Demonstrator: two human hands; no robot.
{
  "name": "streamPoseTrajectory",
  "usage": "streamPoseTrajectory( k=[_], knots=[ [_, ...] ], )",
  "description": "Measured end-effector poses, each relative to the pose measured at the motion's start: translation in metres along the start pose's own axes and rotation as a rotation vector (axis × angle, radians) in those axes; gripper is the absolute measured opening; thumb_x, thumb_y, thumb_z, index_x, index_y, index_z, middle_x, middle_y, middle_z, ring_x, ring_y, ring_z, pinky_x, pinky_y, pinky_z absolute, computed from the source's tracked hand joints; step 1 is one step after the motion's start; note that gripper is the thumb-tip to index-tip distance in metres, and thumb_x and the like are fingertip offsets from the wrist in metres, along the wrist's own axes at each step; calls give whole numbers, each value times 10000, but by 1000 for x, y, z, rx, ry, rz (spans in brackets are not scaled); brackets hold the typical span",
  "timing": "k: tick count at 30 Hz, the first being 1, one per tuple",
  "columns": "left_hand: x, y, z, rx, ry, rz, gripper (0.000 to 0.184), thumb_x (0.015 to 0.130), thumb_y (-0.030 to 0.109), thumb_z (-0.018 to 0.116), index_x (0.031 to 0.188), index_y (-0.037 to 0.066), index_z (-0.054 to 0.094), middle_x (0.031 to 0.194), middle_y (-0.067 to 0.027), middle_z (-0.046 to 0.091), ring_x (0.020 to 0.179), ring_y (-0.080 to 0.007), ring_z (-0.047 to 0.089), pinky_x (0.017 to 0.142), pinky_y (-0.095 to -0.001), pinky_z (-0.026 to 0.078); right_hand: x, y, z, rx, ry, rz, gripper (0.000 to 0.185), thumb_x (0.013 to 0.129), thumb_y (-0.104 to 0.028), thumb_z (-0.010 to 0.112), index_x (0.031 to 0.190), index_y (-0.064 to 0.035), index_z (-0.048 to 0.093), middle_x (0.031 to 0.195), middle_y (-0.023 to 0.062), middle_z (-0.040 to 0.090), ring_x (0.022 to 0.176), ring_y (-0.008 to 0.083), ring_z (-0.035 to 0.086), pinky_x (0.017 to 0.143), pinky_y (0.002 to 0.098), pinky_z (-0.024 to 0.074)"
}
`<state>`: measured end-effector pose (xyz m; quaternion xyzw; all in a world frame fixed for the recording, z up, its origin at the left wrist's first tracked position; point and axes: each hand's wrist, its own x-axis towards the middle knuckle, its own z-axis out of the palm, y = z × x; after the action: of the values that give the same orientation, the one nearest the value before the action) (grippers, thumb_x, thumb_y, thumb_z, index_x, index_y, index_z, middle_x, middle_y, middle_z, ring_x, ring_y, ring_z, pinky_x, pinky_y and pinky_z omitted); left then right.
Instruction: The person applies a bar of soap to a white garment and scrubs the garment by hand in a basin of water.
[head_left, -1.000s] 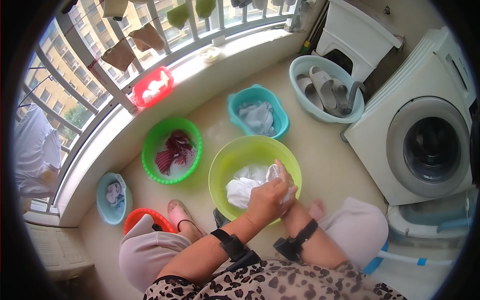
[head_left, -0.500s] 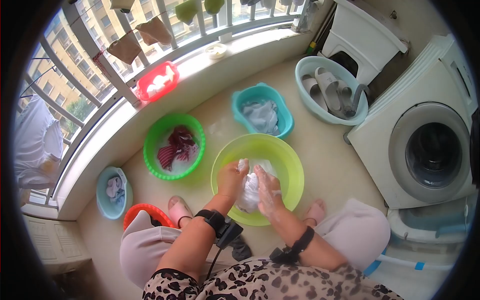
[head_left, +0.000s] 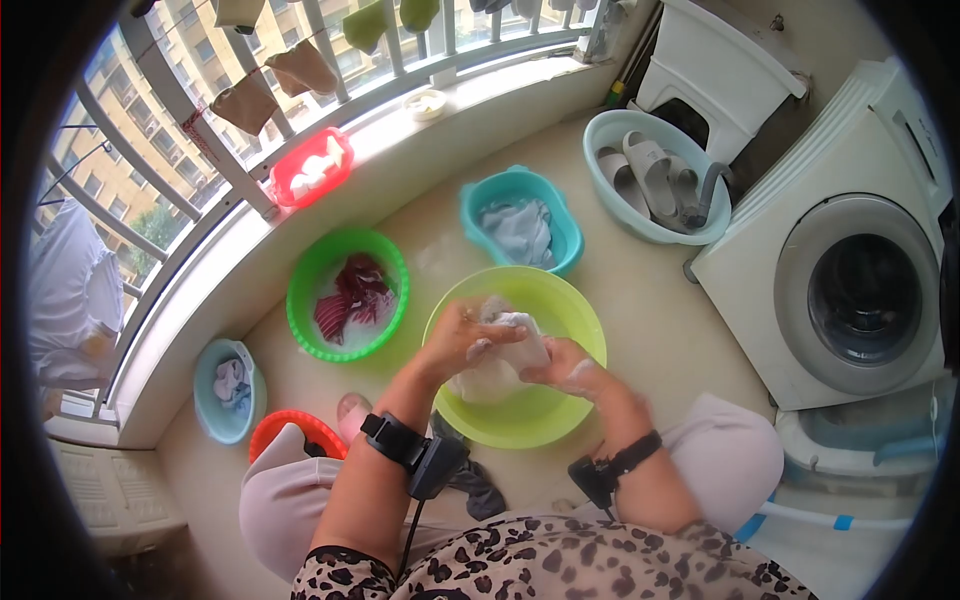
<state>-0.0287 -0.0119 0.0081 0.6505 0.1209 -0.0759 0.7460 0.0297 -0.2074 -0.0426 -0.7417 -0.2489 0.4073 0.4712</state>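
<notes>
A white, soapy cloth (head_left: pixel 522 342) is stretched between my two hands over the yellow-green basin (head_left: pixel 585 395). What kind of garment it is, I cannot make out. My left hand (head_left: pixel 466 335) grips it from the left, with suds on the fingers. On the other side, my right hand (head_left: pixel 563 364) holds the cloth's right end, fingers bent round it and foam on the back of the hand. Part of the cloth hangs low into the basin below my left hand.
Around the basin stand a green basin (head_left: pixel 400 310) with dark red striped clothing, a teal basin (head_left: pixel 572 262) with pale blue cloth, and a light blue basin (head_left: pixel 202 412). Slippers (head_left: pixel 650 172) fill another basin. A washing machine (head_left: pixel 735 300) stands right; a red tray (head_left: pixel 335 182) sits on the ledge.
The bunched cloth between my palms is now opened out and lifted. My left hand has turned over it and my right hand has moved to the right.
</notes>
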Motion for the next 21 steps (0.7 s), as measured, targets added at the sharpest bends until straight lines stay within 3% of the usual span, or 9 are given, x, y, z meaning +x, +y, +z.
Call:
streamPoseTrajectory(
  k=[1, 5, 8, 9, 12, 15, 18, 21],
  knots=[
    [-5, 15, 4, 27, 26, 23, 271, 710, 165, 762, 907, 53, 615, 752, 14, 575, 616, -76, 513, 519, -214, 390, 3, 3, 2, -433, 58, 124, 305, 764, -116, 667, 1038, -4, 598, 888, 69, 649, 810, 144, 593, 743, 286, 458],
    [-11, 32, -3, -57, 120, 124, 239, 725, 190, 722, 873, 68, 579, 711, 40, 506, 576, -60, 442, 478, -210, 322, 9, 38, 4, 300, 363, 156, 272, 759, -75, 648, 1018, -4, 602, 880, 44, 650, 791, 145, 596, 718, 284, 469],
    [-5, 12, -21, -56, 261, 100, 184, 732, 152, 675, 840, 82, 543, 711, 41, 476, 590, -58, 432, 479, -217, 321, 9, 32, -12, 256, 606, 223, 256, 745, -113, 667, 975, -13, 612, 875, 57, 655, 789, 156, 605, 723, 287, 475],
    [-2, 2, -26, -90, 292, 136, 150, 732, 108, 646, 823, 86, 528, 731, 28, 491, 618, -66, 455, 498, -214, 346, 14, 50, -19, 20, 660, 194, 260, 733, -163, 682, 939, -18, 619, 851, 77, 660, 780, 177, 615, 727, 296, 482],
    [5, -22, -33, -174, 340, 199, 144, 741, 81, 630, 855, 78, 543, 752, 17, 513, 639, -88, 491, 540, -222, 403, 10, 52, -28, -283, 525, 320, 267, 728, -199, 669, 922, -20, 625, 822, 91, 660, 773, 194, 621, 734, 309, 486],
    [7, -19, -35, -215, 473, 193, 171, 742, 46, 608, 906, 65, 563, 787, 3, 542, 666, -109, 521, 586, -234, 448, 2, 66, -30, -323, 498, 385, 238, 732, -184, 638, 908, -24, 625, 778, 72, 651, 778, 201, 624, 717, 320, 500],
    [3, -10, -43, -315, 471, 201, 215, 742, 29, 595, 953, 63, 576, 815, -12, 557, 681, -119, 540, 600, -237, 463, 5, 72, -40, 403, 594, 408, 296, 740, -178, 610, 991, -22, 598, 831, 96, 641, 801, 237, 624, 705, 335, 518],
    [1, -13, -37, -179, 349, 69, 249, 748, 99, 629, 985, 48, 574, 833, -31, 561, 694, -124, 544, 590, -236, 455, -1, 34, -45, 956, 613, 113, 359, 758, -135, 577, 1087, 2, 536, 903, 127, 619, 809, 253, 621, 681, 353, 540]
  ],
)
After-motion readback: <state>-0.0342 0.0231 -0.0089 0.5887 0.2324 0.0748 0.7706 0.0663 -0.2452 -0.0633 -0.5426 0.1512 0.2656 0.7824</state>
